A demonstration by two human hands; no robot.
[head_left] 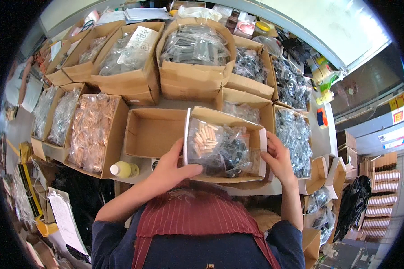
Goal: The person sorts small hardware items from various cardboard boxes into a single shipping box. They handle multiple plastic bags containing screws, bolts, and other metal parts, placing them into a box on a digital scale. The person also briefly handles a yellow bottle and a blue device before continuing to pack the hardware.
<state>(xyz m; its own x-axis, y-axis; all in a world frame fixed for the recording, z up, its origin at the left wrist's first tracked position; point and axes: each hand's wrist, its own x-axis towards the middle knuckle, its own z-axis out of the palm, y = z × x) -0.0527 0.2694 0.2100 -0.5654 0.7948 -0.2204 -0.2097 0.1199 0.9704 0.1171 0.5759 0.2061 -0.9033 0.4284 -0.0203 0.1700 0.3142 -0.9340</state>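
Observation:
Between my two hands is a small cardboard box (224, 180) with its flaps up, tilted so that its inside shows. Inside lie a clear bag of wooden dowels (205, 137) and clear bags of small black parts (234, 150). My left hand (176, 162) grips the box's left side, thumb over the front edge. At the right end my right hand (278, 154) holds the box, fingers behind the wall and thumb in front. Left of it stands an open cardboard box (155, 130) with a bare bottom.
A carton of bagged wooden dowels (94, 130) stands to the left, beside a bottle of yellowish liquid (125, 170). Behind are cartons of bagged grey pieces (195, 45). At right is a box of bagged dark parts (293, 139). A clipboard (65, 219) hangs at lower left.

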